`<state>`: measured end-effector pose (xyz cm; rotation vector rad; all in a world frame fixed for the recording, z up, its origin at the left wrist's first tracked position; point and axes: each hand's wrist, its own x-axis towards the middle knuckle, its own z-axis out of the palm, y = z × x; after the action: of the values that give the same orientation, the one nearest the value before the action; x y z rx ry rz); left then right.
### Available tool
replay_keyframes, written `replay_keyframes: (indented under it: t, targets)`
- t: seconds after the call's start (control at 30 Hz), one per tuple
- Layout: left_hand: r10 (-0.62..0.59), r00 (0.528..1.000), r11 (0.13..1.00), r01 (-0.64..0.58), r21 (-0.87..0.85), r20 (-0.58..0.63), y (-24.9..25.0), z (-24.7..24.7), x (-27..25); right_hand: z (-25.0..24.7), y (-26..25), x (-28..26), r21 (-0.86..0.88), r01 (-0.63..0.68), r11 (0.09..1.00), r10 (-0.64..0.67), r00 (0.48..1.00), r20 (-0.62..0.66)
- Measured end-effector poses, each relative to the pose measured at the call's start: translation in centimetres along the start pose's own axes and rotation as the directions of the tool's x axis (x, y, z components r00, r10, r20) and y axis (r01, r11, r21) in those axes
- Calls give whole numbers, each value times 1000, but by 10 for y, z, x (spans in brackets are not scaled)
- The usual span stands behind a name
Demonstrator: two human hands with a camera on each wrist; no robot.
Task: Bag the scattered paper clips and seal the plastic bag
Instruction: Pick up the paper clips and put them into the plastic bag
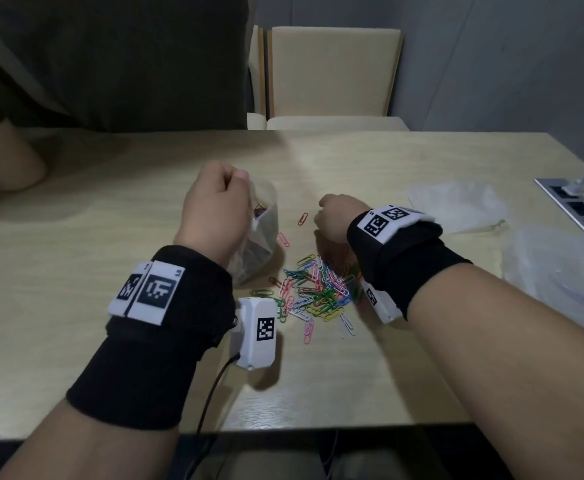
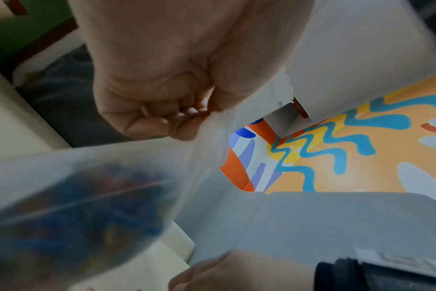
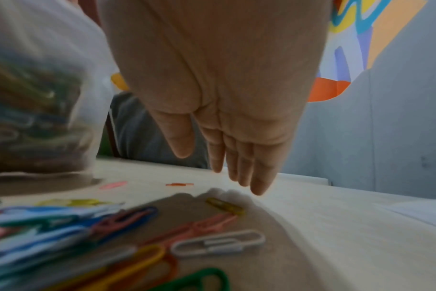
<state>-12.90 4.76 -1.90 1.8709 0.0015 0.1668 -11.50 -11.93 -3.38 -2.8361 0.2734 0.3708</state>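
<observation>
My left hand holds a clear plastic bag upright on the table by its rim; the left wrist view shows the fingers curled round the plastic. Several coloured clips lie blurred inside the bag. A pile of coloured paper clips is scattered on the wooden table, just right of the bag. My right hand hovers over the far edge of the pile. Its fingers are straight, point down at the table and hold nothing. Loose clips lie beneath it, and the bag stands to its left.
Two more clear plastic bags lie at the right. A socket panel with a white cable sits at the right edge. Another person's arm rests at far left. A beige chair stands behind the table.
</observation>
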Motion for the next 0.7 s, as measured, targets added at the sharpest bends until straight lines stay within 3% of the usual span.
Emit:
replay_keyframes:
  t: [0.27, 0.53, 0.7]
  targets:
    - [161, 980, 977, -141, 162, -119, 11, -10, 5, 12, -17, 9, -126, 213, 969, -189, 966, 175]
    - [20, 998, 964, -3, 267, -62, 6, -14, 5, 16, -18, -19, -222, 442, 869, -378, 883, 279]
    - [4, 1000, 960, -8, 281, 17, 8, -23, 5, 19, -12, -40, -194, 468, 862, -420, 874, 243]
